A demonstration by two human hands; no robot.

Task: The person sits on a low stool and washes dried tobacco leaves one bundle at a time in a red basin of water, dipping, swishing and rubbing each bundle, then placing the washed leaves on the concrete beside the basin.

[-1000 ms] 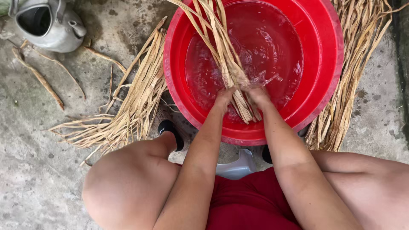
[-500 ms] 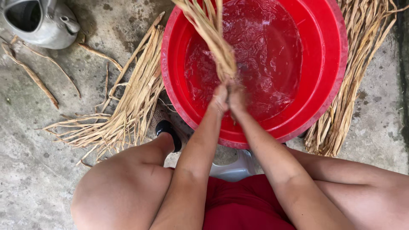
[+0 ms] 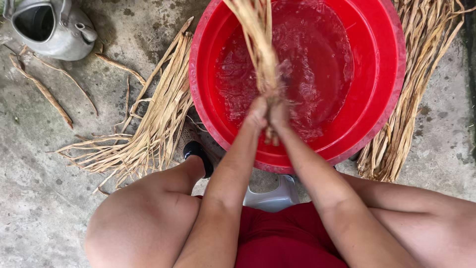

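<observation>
While water churns inside the red basin (image 3: 377, 99), the left hand (image 3: 258, 113) and right hand (image 3: 279, 115) press together over its near half, both clamped tight around one bundle of dried straw (image 3: 259, 47) that rises up and away across the basin. Loose straw (image 3: 158, 119) fans out on the concrete floor (image 3: 39, 198) left of the basin, another heap (image 3: 416, 84) lies right of it, and a grey kettle (image 3: 52, 27) sits further left.
</observation>
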